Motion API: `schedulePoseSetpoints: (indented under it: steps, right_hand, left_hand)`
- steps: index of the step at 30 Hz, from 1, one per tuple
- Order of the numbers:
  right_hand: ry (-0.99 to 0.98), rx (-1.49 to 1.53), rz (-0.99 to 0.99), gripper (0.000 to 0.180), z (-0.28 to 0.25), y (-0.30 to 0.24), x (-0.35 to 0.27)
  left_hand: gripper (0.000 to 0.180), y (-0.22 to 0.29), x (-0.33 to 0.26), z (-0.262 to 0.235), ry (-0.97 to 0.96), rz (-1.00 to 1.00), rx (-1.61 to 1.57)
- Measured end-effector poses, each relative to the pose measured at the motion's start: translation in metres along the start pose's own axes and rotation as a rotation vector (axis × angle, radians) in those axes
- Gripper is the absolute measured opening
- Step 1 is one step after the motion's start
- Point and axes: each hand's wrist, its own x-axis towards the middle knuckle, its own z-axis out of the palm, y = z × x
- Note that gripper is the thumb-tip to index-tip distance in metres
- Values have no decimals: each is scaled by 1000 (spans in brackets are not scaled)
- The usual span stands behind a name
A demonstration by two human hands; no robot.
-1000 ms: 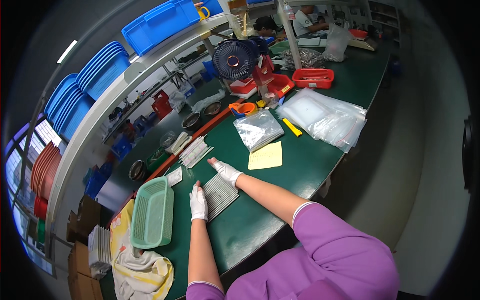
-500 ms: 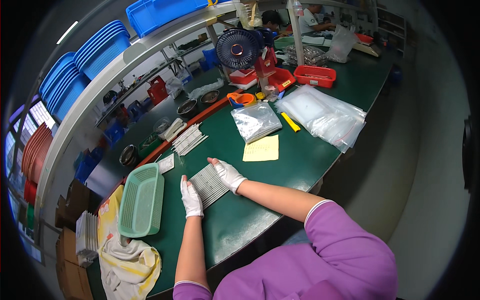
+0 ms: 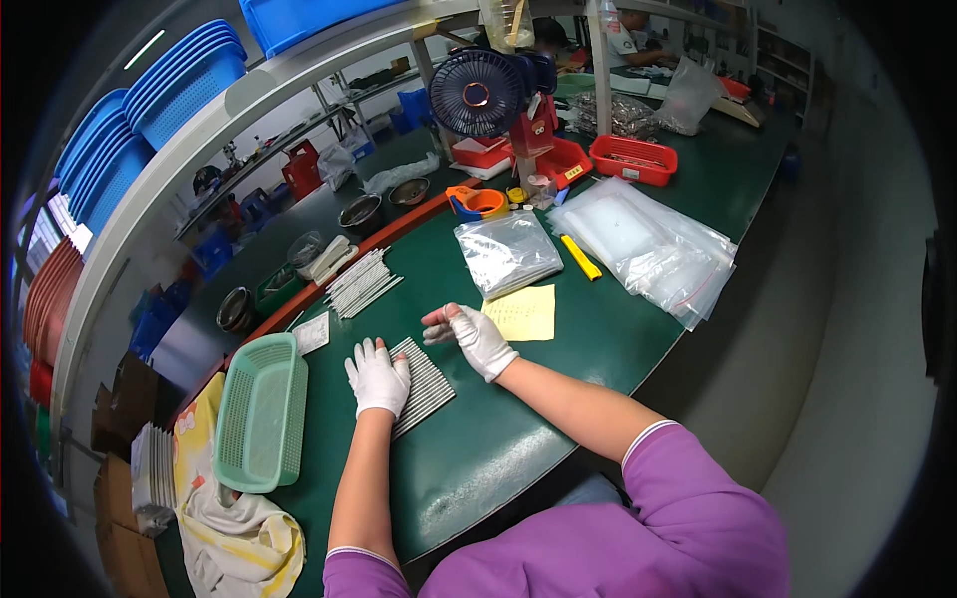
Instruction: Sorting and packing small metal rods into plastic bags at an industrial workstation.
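A row of thin grey metal rods (image 3: 427, 391) lies side by side on the green tabletop (image 3: 498, 439). My left hand (image 3: 380, 381), in a white glove with bare fingertips, rests flat over the row's left side with its fingers spread. To the right of the rods is my right hand (image 3: 478, 344), gloved the same way; it is apart from them, with thumb and fingers apart and nothing held. Farther off lies a loose pile of similar rods (image 3: 363, 284). Beside my right hand is a yellow note sheet (image 3: 526, 312).
A light-green basket (image 3: 233, 424) stands at left, by a crumpled cloth (image 3: 234, 543). Plastic bags (image 3: 506, 249), a yellow cutter (image 3: 580, 257) and an orange tape dispenser (image 3: 482, 202) lie farther back. A fan (image 3: 476, 95) and red trays (image 3: 634, 159) stand beyond.
My right hand has come off the rods' right side and moved away from them. The left hand has turned from the row's edge to lie flat on top. The view has shifted slightly.
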Motion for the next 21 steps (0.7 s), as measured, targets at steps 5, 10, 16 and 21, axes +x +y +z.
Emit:
schedulePoseSetpoints:
  steps: [5,10,16,21]
  right_hand:
    - [6,-35,43,45,-2,3,8]
    - [90,-23,51,53,-8,-11,11]
    - [134,-31,112,60,-16,-15,16]
    - [91,-34,147,62,-9,-14,11]
  left_hand:
    - [51,1,-13,2,26,21,-17]
    - [52,12,-31,-2,68,88,-5]
    - [57,26,-69,-15,64,201,11]
    - [64,36,-103,-34,-23,238,-5]
